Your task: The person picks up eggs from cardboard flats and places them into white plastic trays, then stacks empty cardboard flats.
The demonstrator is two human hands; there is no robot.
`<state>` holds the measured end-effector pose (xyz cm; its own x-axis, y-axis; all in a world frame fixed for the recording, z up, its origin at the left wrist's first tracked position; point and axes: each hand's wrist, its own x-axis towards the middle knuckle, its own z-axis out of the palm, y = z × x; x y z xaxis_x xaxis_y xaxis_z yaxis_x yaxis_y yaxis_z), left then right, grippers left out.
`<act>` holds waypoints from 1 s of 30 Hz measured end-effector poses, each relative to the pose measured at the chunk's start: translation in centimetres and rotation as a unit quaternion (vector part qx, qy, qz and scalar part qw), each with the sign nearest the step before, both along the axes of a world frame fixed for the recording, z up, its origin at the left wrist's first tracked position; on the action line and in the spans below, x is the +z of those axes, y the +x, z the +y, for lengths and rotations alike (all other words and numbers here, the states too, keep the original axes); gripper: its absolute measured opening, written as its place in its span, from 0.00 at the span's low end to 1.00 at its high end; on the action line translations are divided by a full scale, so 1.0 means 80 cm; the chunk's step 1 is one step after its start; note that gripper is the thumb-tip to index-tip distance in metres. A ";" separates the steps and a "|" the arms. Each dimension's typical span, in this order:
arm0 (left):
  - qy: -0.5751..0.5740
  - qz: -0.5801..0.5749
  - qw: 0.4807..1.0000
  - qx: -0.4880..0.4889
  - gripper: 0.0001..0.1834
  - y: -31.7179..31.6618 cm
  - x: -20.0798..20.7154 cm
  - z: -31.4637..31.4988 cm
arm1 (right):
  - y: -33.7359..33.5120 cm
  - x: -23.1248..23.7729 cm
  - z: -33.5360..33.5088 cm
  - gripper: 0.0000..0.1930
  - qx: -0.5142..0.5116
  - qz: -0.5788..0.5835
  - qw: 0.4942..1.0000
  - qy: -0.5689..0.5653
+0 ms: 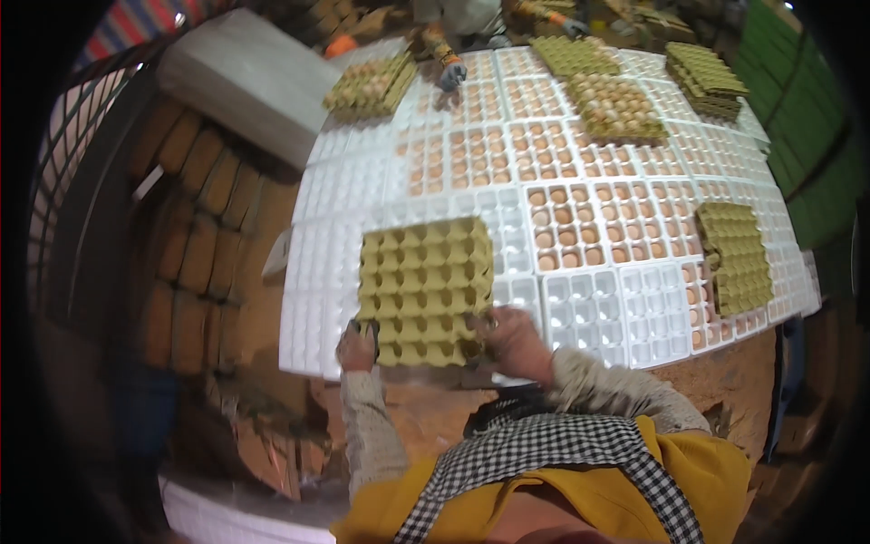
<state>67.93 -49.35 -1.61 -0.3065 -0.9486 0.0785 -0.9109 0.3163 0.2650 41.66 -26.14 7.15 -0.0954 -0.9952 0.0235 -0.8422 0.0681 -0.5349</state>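
A yellow-green pulp egg tray (424,288), with no eggs in its top cups, is held between my two hands just above the near edge of the table. My left hand (357,347) grips its lower left corner, with something dark on the fingers. On the lower right corner, my right hand (520,344) is closed. White plastic egg trays lie beneath and around it. Brown eggs fill the cups of a white tray (564,218) to the right, while a nearer white tray (583,313) shows bare cups.
Another pulp tray (736,258) lies at the right. Farther back are a pulp tray of eggs (619,107), stacked pulp trays (705,77) and a stack with eggs (370,86). A co-worker's gloved hand (452,74) reaches over the far side. Wrapped egg cartons (190,245) stand left.
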 end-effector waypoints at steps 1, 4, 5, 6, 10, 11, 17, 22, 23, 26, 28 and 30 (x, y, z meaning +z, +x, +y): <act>0.011 -0.041 0.999 0.000 0.27 -0.032 0.024 0.008 | 0.013 0.001 0.001 0.42 0.012 0.023 0.997 -0.079; 0.073 0.252 0.963 0.057 0.32 -0.028 0.063 0.021 | 0.067 -0.003 -0.017 0.42 0.043 0.100 0.979 -0.173; 0.037 0.287 0.957 -0.010 0.29 -0.028 0.080 0.028 | 0.074 0.003 -0.025 0.40 0.060 0.113 0.986 -0.111; 0.095 0.433 0.895 -0.047 0.26 -0.032 0.100 0.042 | 0.074 0.010 -0.032 0.39 0.080 0.125 0.988 -0.051; -0.032 0.410 0.907 -0.091 0.25 -0.096 0.188 0.131 | 0.041 0.010 -0.014 0.32 0.068 0.144 0.984 -0.084; 0.035 0.546 0.826 -0.138 0.25 -0.116 0.178 0.148 | 0.022 0.016 0.006 0.32 -0.013 0.180 0.973 -0.145; -0.070 0.153 0.938 -0.303 0.31 -0.227 0.126 0.258 | -0.264 0.036 0.259 0.25 -0.296 0.259 0.884 -0.251; -0.010 -0.054 0.986 -0.158 0.39 -0.232 0.008 0.253 | -0.442 0.002 0.524 0.31 -0.432 0.320 0.828 -0.160; -0.024 -0.076 0.983 -0.165 0.40 -0.231 -0.001 0.255 | -0.454 -0.007 0.547 0.32 -0.452 0.271 0.840 -0.130; -0.031 -0.100 0.984 -0.144 0.39 -0.231 -0.016 0.245 | -0.486 -0.054 0.593 0.34 -0.458 0.225 0.859 -0.035; -0.013 -0.106 0.986 -0.131 0.40 -0.240 -0.006 0.246 | -0.494 -0.092 0.609 0.35 -0.370 0.199 0.882 0.216; -0.012 -0.089 0.986 -0.139 0.42 -0.228 -0.004 0.252 | -0.495 -0.084 0.590 0.36 -0.376 0.176 0.883 0.220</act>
<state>49.67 -29.23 -1.92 -0.5659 -0.8242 0.0218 -0.8192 0.5650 0.0987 2.09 21.07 0.47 -0.7966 -0.5740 -0.1899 -0.5795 0.8144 -0.0305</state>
